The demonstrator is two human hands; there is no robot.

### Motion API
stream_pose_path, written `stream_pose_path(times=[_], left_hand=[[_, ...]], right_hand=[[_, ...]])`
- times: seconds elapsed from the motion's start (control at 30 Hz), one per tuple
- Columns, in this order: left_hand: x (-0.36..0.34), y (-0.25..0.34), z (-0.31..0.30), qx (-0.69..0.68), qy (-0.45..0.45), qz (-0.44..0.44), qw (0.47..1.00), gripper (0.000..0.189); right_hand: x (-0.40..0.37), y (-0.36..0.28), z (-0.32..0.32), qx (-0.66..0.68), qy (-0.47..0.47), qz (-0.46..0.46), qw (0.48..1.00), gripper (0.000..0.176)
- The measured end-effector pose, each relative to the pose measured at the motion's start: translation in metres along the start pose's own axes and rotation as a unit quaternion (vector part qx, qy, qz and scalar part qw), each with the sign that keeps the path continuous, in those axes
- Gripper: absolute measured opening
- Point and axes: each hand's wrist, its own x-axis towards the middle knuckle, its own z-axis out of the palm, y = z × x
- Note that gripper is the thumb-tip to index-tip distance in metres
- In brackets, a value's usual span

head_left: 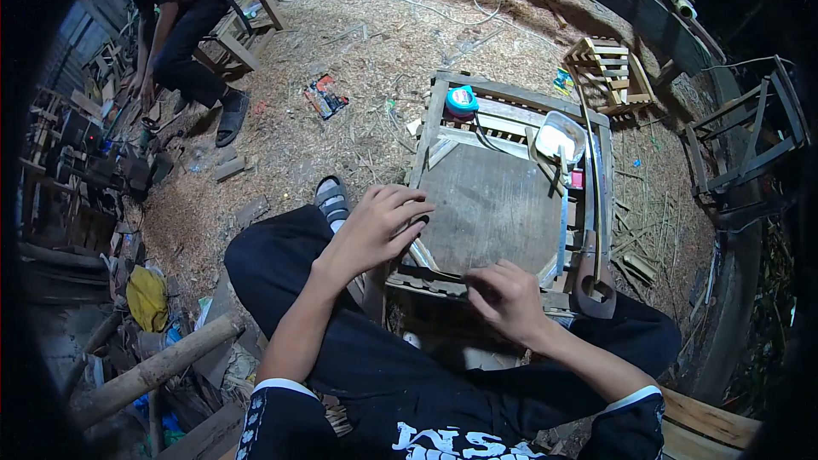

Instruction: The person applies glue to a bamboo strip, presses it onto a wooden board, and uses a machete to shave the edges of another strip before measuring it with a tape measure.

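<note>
A low wooden frame table with a grey board top stands between my knees. My left hand rests with spread fingers on the frame's near left edge, holding nothing. At the near edge, my right hand is curled with its fingertips on a wooden slat; whether it pinches something small I cannot tell. On the table lie a blue tape measure, a white bowl and a handsaw along the right side.
Sawdust and wood scraps cover the ground. Another person in dark clothes squats at the upper left by a small stool. A slatted wooden crate lies at the upper right, a log and yellow cloth at the lower left.
</note>
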Motion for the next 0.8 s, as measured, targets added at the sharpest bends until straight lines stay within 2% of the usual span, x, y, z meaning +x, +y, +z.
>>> stream_pose_path(times=[0.33, 0.53, 0.8], left_hand=[[-0.003, -0.001, -0.003, 0.001, 0.001, -0.008, 1.0, 0.031], [-0.003, 0.0, -0.004, 0.003, 0.004, -0.006, 1.0, 0.03], [-0.003, -0.001, -0.002, 0.006, 0.001, -0.004, 1.0, 0.03]], right_hand=[[0.011, 0.004, 0.007, 0.012, 0.019, -0.006, 1.0, 0.022], [0.009, 0.003, 0.009, 0.001, 0.0, 0.012, 1.0, 0.019], [0.011, -0.001, 0.009, 0.021, 0.035, 0.0, 0.999, 0.017]])
